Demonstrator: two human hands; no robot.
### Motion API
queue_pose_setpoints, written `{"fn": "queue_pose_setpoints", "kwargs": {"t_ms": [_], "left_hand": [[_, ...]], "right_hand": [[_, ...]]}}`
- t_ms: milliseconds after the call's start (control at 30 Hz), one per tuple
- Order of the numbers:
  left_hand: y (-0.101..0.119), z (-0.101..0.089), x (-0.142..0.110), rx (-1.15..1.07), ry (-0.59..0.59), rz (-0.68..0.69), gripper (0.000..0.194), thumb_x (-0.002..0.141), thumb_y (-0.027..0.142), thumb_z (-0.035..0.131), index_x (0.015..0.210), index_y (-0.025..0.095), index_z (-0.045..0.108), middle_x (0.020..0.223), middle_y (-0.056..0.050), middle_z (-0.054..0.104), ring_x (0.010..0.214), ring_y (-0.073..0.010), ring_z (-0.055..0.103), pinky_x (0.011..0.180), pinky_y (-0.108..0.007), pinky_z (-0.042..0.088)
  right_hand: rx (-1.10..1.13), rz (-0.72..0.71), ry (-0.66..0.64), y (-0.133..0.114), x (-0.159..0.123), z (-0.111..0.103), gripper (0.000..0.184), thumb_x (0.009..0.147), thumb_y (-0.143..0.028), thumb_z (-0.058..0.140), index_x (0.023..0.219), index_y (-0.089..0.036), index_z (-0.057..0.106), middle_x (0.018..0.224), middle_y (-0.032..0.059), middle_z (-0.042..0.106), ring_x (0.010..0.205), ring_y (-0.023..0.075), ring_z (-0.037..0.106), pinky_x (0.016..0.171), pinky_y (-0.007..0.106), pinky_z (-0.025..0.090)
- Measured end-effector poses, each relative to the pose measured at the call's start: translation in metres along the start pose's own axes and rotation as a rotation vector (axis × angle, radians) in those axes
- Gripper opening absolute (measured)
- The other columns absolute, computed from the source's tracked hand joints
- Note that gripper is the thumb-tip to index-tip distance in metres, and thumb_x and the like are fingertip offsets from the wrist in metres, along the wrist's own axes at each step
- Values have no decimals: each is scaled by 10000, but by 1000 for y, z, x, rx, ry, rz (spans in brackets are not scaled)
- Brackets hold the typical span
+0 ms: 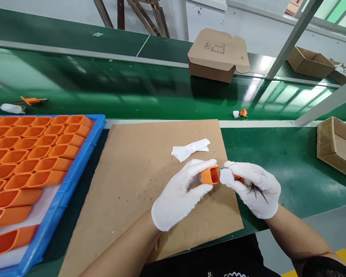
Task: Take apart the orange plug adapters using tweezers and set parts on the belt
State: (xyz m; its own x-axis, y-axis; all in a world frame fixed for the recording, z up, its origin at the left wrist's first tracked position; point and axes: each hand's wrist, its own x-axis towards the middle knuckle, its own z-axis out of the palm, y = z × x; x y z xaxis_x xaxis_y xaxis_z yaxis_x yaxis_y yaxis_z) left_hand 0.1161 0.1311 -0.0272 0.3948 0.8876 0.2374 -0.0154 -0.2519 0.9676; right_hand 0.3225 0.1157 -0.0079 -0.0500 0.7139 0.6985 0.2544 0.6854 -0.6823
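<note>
My gloved left hand [180, 194] is closed round a short, hollow orange plastic sleeve [210, 176], its open end facing me. At the sleeve's right end, my gloved right hand [255, 188] pinches a small white piece [226, 176], perhaps folded cloth. A dark pointed tool [259, 192], like tweezers or snips, sticks out of the right palm. A bit of orange [238, 178] shows between the right fingers; I cannot tell what it belongs to. Beyond the hands, a crumpled white cloth strip [191, 149] lies on the cardboard sheet [138, 173].
A blue tray [72, 192] at left holds rows of orange sleeves [43, 165]. An orange-handled tool [31, 100] and a small orange-and-white item [240, 113] lie on the green surface behind. A closed carton [219, 54] stands at the back, an open box [338, 146] at right.
</note>
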Motion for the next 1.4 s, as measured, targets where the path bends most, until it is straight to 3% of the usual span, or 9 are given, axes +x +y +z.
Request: {"fn": "queue_pose_setpoints", "kwargs": {"t_ms": [167,400,700,867,1000,1400], "left_hand": [[-3,1,1,83,4,66,480,921,167,669,1333,404,602,1239,-16,643,1158,-187,626,968,-323,578],[-2,1,0,157,6,107,479,914,154,674,1332,376,604,1248,-27,645,1159,-188,628,1019,-345,551],[0,2,-2,200,39,109,464,884,142,695,1297,348,639,1207,-33,668,1122,-205,649,1021,-361,553],[3,-1,-1,161,2,91,431,894,187,705,1295,332,643,1211,-47,672,1123,-210,656,991,-353,575],[4,-2,0,157,-12,115,415,908,219,700,1301,336,638,1218,-46,672,1130,-211,656,984,-344,578],[4,-1,0,235,3,146,398,915,265,702,1303,330,642,1211,-52,680,1115,-224,665,995,-363,570]], "right_hand": [[-29,-23,-58,5,-3,-5,583,820,-25,769,1317,-312,666,1197,17,758,1024,208,762,901,358,684],[-132,-110,-178,7,-3,-14,644,824,0,754,1394,-259,605,1266,61,728,1053,183,751,974,311,645],[-299,-186,-252,3,4,-16,719,867,-16,718,1494,-280,487,1202,92,748,1024,185,760,913,297,663],[-200,-118,-266,3,3,-16,698,896,-8,672,1502,-292,475,1242,98,729,1074,199,745,912,309,665],[-68,-74,-216,3,4,-15,627,873,-7,702,1426,-274,575,1236,77,733,1069,186,743,956,310,649],[-52,-69,-227,3,2,-16,611,902,-30,678,1442,-287,554,1275,82,715,1090,182,737,965,307,642]]}}
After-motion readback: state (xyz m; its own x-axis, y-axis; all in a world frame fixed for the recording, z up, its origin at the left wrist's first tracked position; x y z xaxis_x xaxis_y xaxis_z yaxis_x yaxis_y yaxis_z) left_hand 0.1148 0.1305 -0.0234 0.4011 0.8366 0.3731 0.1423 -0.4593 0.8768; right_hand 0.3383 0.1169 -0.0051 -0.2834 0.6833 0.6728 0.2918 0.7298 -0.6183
